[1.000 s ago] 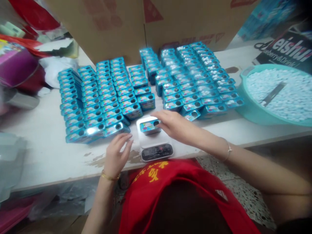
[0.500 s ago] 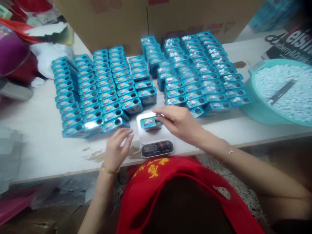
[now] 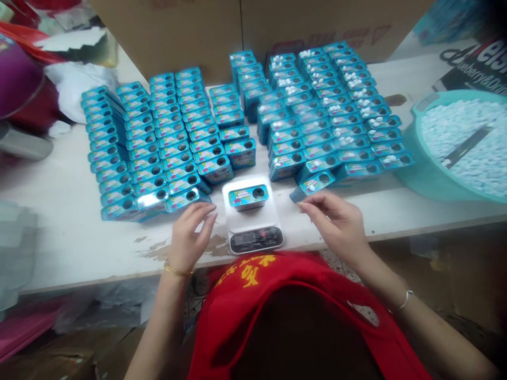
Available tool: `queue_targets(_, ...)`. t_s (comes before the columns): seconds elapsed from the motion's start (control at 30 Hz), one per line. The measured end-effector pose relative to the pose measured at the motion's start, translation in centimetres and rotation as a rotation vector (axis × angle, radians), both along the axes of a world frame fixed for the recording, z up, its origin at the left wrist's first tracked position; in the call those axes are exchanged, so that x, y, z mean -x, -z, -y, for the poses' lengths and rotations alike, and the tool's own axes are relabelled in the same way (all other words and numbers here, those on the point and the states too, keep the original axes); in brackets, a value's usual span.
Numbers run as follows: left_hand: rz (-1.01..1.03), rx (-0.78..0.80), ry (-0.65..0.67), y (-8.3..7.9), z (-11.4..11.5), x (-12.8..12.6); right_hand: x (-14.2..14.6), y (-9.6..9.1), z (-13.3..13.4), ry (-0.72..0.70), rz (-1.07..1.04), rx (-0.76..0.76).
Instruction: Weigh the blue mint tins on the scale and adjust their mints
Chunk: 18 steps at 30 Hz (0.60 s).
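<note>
A small white digital scale [image 3: 253, 229] stands at the table's near edge with one blue tin [image 3: 247, 197] on its platform, round hole up. My left hand [image 3: 190, 237] rests on the table just left of the scale, fingers loosely stretched, holding nothing. My right hand [image 3: 336, 221] lies to the scale's right, fingers extended, empty. A loose blue tin [image 3: 312, 184] sits just beyond its fingertips. Behind the scale lie two big blocks of blue tins: the left block [image 3: 150, 142] with dark holes, the right block [image 3: 325, 105] showing white pieces.
A teal basin [image 3: 412, 158] at the right holds white candy pieces and a dark scoop [image 3: 467, 146]. Cardboard boxes [image 3: 237, 26] stand behind the tins. Plastic bags and purple packaging [image 3: 24, 89] crowd the left. A red cap brim [image 3: 301, 316] fills the bottom.
My right hand has let go of the tin on the scale and drawn back to the right onto the table. The left hand has hardly moved.
</note>
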<state>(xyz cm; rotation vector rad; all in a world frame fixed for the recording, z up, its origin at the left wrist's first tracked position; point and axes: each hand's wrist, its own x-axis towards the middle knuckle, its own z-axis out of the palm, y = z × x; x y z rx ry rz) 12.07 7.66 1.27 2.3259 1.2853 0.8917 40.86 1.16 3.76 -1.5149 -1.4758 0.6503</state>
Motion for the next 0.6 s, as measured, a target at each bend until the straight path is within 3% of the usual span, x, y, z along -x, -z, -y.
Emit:
queue_targets(0.17,-0.001,0.009,0.007,-0.1,0.1,0.0,1.0,-0.6,-0.6,-0.044,0.035,-0.062)
queue_targets(0.4,0.006,0.015,0.027,-0.2,0.2,-0.5,4.1,-1.3,-4.4,-0.144,-0.018,-0.28)
queue_targets(0.6,0.022,0.013,0.046,-0.6,-0.2,-1.0,5.1,-0.5,-5.9,-0.189,-0.052,-0.26)
